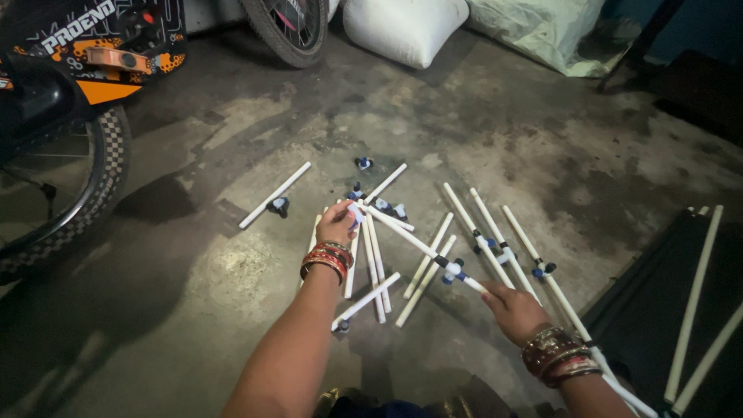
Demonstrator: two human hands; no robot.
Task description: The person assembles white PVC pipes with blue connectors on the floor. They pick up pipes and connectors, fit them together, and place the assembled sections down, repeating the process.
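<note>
Over concrete floor (232, 310), both hands grip one white pipe (410, 240): left hand (337, 224) fingers pinched on far end with small white fitting, right hand (511, 308) closed on near end. Held at both ends, likely to steady it. Pipe thin, straight, blue-black valve (453, 271) along it. Loose pipes (371, 263) scattered beneath; bicycle wheel (70, 193) at left.

I see my left hand (338, 222) pinching the far end of a white pipe (414, 242), while my right hand (512, 308) grips its near end beside a blue-and-black fitting (452, 269). More white pipes (371, 263) lie scattered on the concrete floor (232, 116). A bicycle wheel (73, 190) stands at left, a white sack (402, 27) beyond.
</note>
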